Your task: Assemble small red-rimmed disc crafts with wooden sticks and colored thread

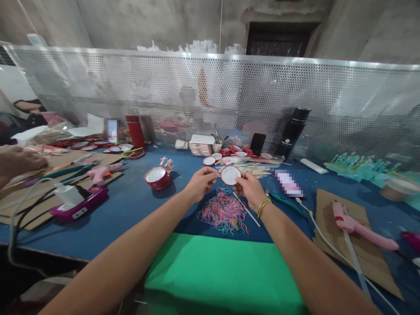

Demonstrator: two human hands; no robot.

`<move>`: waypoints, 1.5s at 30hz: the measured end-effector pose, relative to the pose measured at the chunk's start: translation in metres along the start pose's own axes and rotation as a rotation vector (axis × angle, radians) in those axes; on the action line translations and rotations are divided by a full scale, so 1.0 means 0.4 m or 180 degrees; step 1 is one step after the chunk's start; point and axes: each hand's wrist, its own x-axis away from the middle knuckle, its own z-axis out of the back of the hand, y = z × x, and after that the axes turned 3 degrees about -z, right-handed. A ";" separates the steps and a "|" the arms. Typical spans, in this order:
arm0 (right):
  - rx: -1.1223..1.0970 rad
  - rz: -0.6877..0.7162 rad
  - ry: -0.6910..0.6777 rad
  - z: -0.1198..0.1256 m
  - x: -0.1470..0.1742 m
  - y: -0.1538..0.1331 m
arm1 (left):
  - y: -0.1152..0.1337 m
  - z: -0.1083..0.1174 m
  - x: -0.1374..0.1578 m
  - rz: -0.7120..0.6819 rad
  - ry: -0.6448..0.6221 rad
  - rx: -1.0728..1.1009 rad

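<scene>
In front of me, above the blue table, is a round white disc with a red rim (230, 175), like a small lid. My right hand (251, 188) is closed on its lower right edge, thumb on the white face. Just left of the disc, my left hand (204, 181) is pinched; what lies between its fingertips is too small to make out. Below both hands lies a tangled heap of pink, purple and blue cords (225, 212), with a thin wooden stick (247, 211) along its right side. A stack of red-rimmed discs (156, 178) stands to the left.
Green-handled pliers (288, 203) lie beside my right forearm. Further right, a pink glue gun (361, 227) rests on cardboard (377, 262). A purple power strip (80, 206) with cables stands left. Behind are a red bottle (134, 132) and black bottle (293, 133). Another person's hand (22, 162) shows far left.
</scene>
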 end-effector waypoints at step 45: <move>-0.0096 0.0233 0.0230 0.022 0.004 -0.050 | -0.042 0.037 -0.027 -0.1048 -0.1538 -0.2244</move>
